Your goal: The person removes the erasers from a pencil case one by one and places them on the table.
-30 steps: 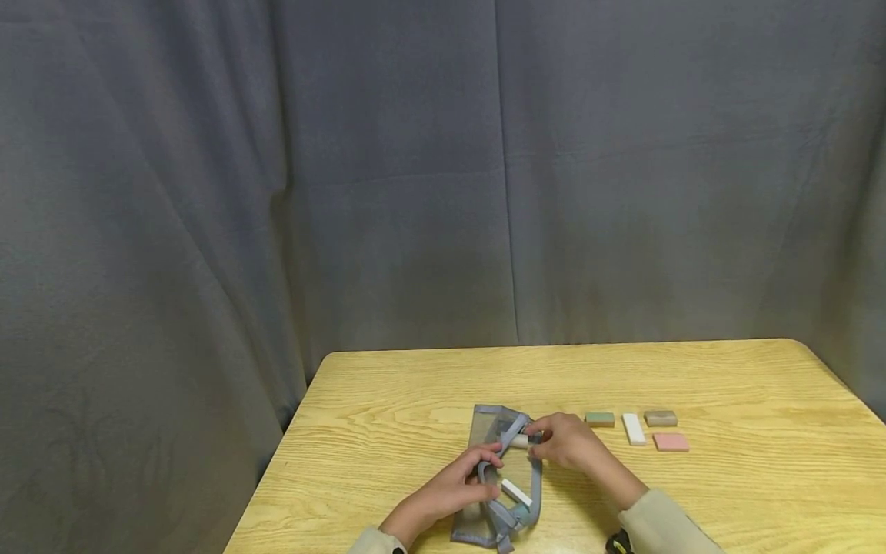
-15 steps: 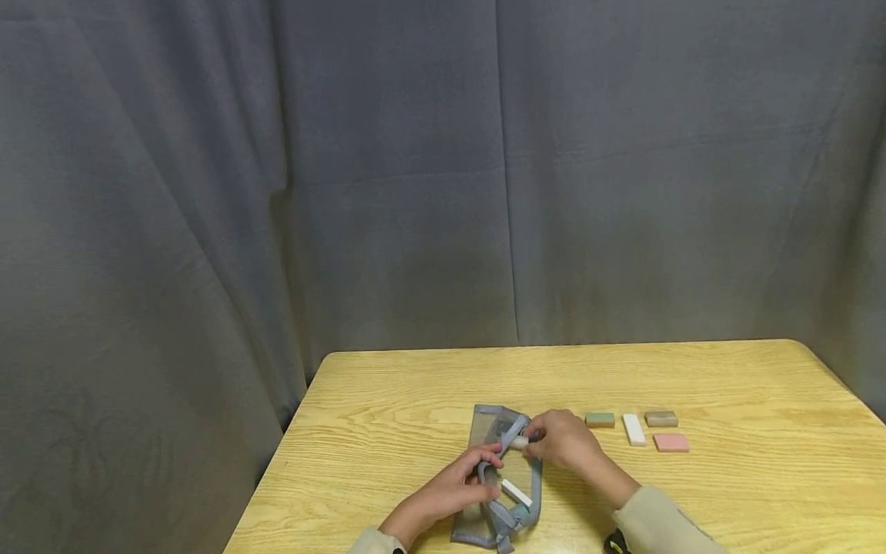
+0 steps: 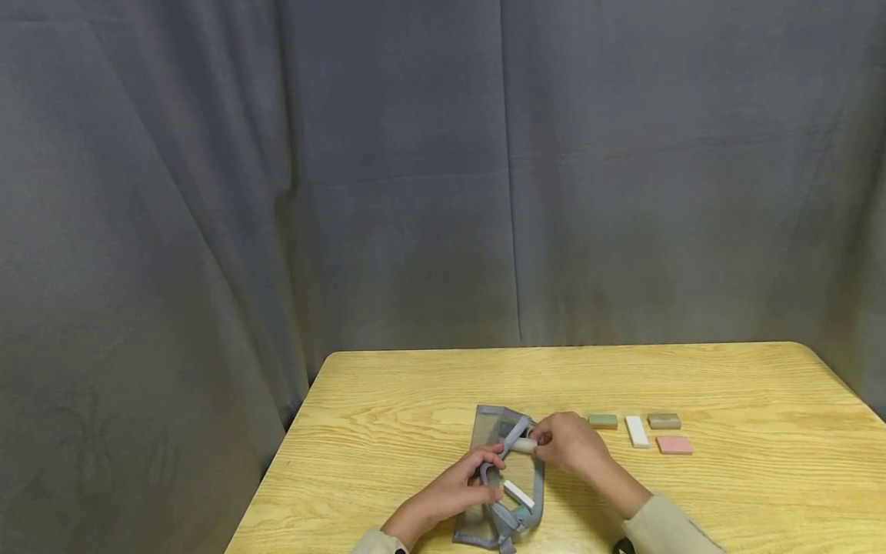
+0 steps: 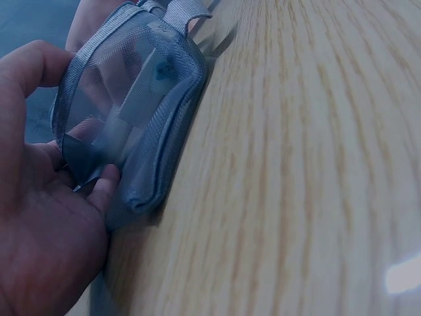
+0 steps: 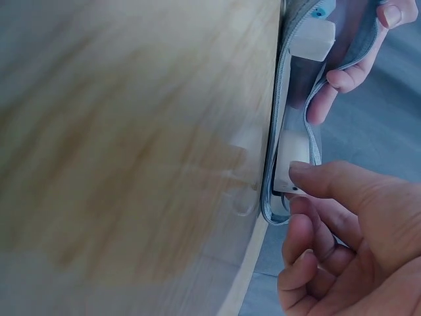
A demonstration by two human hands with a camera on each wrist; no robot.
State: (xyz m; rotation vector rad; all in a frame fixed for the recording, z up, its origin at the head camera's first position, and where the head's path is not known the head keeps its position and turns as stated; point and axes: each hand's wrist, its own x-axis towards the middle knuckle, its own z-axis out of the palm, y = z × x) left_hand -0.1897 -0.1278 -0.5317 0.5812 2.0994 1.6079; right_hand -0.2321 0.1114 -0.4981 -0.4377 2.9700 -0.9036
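Observation:
A grey mesh zip pouch (image 3: 484,531) lies on the table with its zipped mouth spread. My left hand (image 3: 453,486) grips the near-left edge of that mouth, its fingers curled over the mesh in the left wrist view. At the mouth's far end, my right hand (image 3: 571,445) pinches the end of an off-white eraser (image 3: 524,445) between thumb and finger; the eraser lies partly inside the pouch. A second white eraser (image 3: 518,494) sits in the mouth's near end, by a small teal patch. Mesh and fingers hide part of the contents.
To the right of the pouch on the wooden table (image 3: 388,392) lie a green eraser (image 3: 603,422), a white eraser (image 3: 637,432), a brown eraser (image 3: 664,421) and a pink eraser (image 3: 674,445). A grey curtain (image 3: 415,192) hangs behind the table.
My right thumb and finger have come together on the off-white eraser, which has shifted slightly right and nearer. My left hand keeps its hold on the pouch.

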